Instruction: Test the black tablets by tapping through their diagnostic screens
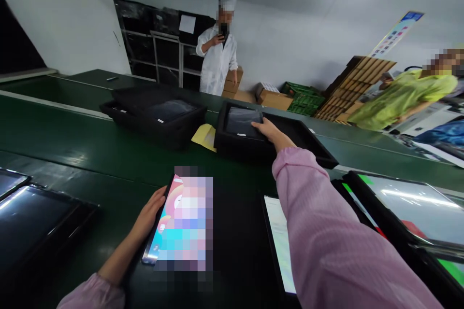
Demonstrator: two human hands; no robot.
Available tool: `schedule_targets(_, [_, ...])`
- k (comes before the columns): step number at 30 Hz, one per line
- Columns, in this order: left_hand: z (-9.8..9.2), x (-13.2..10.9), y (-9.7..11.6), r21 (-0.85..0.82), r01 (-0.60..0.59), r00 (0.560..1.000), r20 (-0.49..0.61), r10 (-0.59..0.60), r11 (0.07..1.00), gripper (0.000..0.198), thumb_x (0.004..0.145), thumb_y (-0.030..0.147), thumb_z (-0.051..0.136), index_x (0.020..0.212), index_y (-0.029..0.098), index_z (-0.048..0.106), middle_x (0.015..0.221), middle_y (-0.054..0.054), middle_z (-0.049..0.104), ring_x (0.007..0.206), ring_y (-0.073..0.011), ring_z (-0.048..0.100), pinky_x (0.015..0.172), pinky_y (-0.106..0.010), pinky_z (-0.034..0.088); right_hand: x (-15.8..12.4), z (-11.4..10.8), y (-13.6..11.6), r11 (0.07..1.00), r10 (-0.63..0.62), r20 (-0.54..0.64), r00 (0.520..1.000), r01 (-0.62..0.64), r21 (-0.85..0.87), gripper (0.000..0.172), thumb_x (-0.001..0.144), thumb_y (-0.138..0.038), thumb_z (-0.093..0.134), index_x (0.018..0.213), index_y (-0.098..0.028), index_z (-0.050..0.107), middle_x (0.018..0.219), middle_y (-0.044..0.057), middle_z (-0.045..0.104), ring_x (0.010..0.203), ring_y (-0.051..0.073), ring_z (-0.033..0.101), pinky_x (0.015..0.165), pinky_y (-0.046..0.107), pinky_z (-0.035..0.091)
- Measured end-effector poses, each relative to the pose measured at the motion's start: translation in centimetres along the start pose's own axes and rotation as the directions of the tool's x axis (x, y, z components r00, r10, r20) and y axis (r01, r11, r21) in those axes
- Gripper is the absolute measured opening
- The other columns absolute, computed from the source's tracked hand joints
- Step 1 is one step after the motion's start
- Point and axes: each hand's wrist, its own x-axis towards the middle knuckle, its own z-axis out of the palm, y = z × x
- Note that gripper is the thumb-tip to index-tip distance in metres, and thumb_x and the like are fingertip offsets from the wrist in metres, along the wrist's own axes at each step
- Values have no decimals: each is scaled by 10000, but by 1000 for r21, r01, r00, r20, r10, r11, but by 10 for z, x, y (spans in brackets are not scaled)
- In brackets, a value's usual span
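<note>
My left hand (148,210) wraps the left edge of a tablet (181,222) with a lit, blurred screen, which lies on a dark surface close to me. My right hand (270,134) stretches forward and rests on the lower edge of a dark-screened tablet (242,123). That tablet lies in a black foam tray (290,147), tilted on the green workbench (72,128). Whether those right fingers grip the tablet, I cannot tell. A pink sleeve covers each of my arms.
A second black tray (155,128) holds a tablet, with yellow paper (205,136) beside it. Black-framed screens (406,207) lie at right, others (36,222) at left. A person in a white coat (217,58) and a person in green (402,99) stand beyond the bench, near cardboard boxes (273,99).
</note>
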Motion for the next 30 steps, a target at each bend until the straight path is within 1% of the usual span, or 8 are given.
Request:
schedule_targets(5, [-1,-2,2,101,-33,996,82,25,994,650,889,644,573,1378,230,690,1574,-114,522,1482,-348,461,1218,-455,396,-42,6,-12,987,-115,-10,993,113,-110,375,931,-278,693,1288,-165,670,1460,145,608,1473,321,443,1261,588,281])
schedule_targets(10, [3,-3,2,118,-28,998,64,21,993,701,903,665,548,1433,215,641,1582,-126,494,1494,-324,444,1260,-444,322,-175,-54,19,971,-166,17,986,167,-170,514,884,-484,634,1323,-219,671,1437,131,645,1405,341,537,1213,571,382])
schedule_targets(13, [3,-1,-2,135,-33,998,48,27,990,720,913,669,537,1470,217,606,1584,-119,494,1489,-319,448,1271,-462,296,-266,-100,64,946,115,-90,989,-137,-295,735,894,-646,491,1449,-171,565,1369,177,681,1299,370,632,1101,598,491])
schedule_targets(16, [1,3,-6,202,-50,998,39,43,978,746,931,703,491,1494,222,588,1604,-104,486,1519,-315,406,1289,-464,246,-336,-120,108,783,450,-189,873,-487,-388,1016,799,-762,393,1449,10,514,1419,307,606,1334,452,591,1149,639,430])
schedule_targets(18, [0,5,-7,268,-89,996,48,79,959,786,970,727,373,1508,190,574,1611,-118,484,1540,-314,372,1300,-469,204,-366,-120,126,733,525,-201,827,-560,-386,1070,781,-802,360,1452,19,505,1456,317,569,1380,453,550,1175,632,404])
schedule_targets(22, [4,3,-6,364,-176,983,111,145,914,875,999,740,171,1539,156,537,1626,-142,466,1557,-311,340,1302,-478,189,-388,-116,131,732,537,-245,807,-590,-340,1025,818,-834,367,1464,-53,518,1472,272,570,1381,428,548,1152,615,429])
schedule_targets(27, [21,-14,-3,406,-110,993,74,87,907,899,992,760,152,1582,165,477,1645,-158,423,1540,-334,368,1283,-509,251,-380,-120,111,690,594,-272,757,-653,-313,1190,732,-933,359,1480,-20,514,1434,291,594,1321,498,561,1111,677,424])
schedule_targets(30, [32,-23,2,410,-117,993,69,98,904,919,990,765,159,1591,138,459,1628,-176,435,1550,-336,346,1291,-507,227,-382,-108,98,732,578,-227,784,-621,-281,1245,709,-947,364,1497,8,495,1460,303,569,1357,503,530,1134,686,397])
